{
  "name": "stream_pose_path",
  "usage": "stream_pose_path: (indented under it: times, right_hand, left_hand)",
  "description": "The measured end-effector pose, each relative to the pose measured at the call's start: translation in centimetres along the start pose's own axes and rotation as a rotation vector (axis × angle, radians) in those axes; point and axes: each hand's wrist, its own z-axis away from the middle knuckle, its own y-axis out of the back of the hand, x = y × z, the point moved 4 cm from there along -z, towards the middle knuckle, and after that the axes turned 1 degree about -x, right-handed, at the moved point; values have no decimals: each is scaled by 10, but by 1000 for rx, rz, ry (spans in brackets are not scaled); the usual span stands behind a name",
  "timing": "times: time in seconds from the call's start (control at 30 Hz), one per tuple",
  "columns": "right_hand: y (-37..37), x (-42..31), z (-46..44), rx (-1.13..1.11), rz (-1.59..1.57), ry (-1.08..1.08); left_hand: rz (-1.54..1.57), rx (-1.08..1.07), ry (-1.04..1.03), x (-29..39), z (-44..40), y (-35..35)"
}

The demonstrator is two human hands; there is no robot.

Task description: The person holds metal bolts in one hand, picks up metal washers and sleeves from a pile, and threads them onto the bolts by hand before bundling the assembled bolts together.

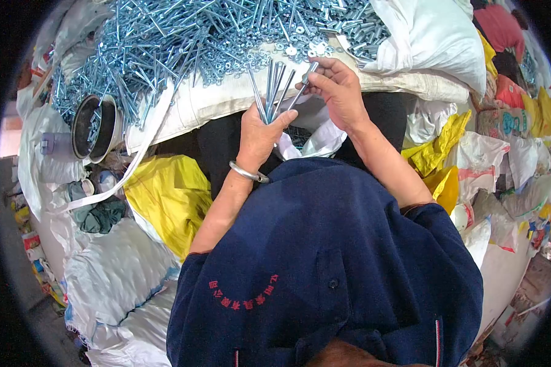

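Note:
My left hand (262, 133), with a metal bangle at the wrist, is closed around a fanned bunch of long shiny bolts (274, 92) that point upward. To its right, my right hand (340, 92) pinches a single bolt (301, 87) near its upper end, between thumb and fingers. That bolt leans toward the left hand's bunch; whether a small part sits on it I cannot tell. Just beyond both hands lie a heap of long bolts (159, 43) and small nuts and washers (226, 67). Loose washers (315, 49) lie close to my right fingertips.
A pale sack edge (196, 115) borders the heap on my side. At left stands a dark-rimmed bucket (107, 131) with bolts inside. Short metal sleeves (364, 40) and a full white sack (431, 46) are at right. Yellow sacks (168, 196) lie at both sides.

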Motion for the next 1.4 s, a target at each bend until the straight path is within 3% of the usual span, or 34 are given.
stream_pose_path:
  times: [0.3, 0.47, 0.53, 0.63, 0.8, 0.9, 0.93, 1.0, 1.07, 1.17, 1.23, 1.4]
  right_hand:
    - [-6, 16, 12, 24, 30, -32]
    - [-11, 18, 13, 55, 26, -24]
    - [-13, 20, 15, 40, 47, -23]
    - [-22, 21, 14, -142, 296, -52]
    - [-6, 8, -36, -135, 616, 110]
    - [-11, 18, -63, -229, 1178, 529]
    - [-15, 23, -67, -231, 1173, 536]
    - [-21, 38, -74, -209, 1554, 405]
    - [-24, 39, -78, -199, 1586, 370]
    - [-25, 37, -83, -166, 1561, 310]
    - [-22, 35, -86, -260, 1444, 291]
    - [-21, 39, -95, -250, 1495, 332]
  left_hand:
    - [-13, -19, 85, -7, 2, 7]
    - [-199, 28, -33, -4, -1, 12]
    - [-123, 20, -15, -7, -2, 12]
    - [3, 16, 16, -8, -3, 17]
    - [178, 121, 109, -13, -3, 45]
    - [265, 77, 94, -27, -6, 66]
    - [290, 69, 98, -32, -7, 73]
    - [280, 28, 97, -43, -8, 83]
    - [403, -71, 89, -52, -9, 86]
    - [421, -76, 109, -50, -12, 86]
    - [444, -89, 100, -50, -13, 85]
    - [456, -102, 96, -50, -13, 81]
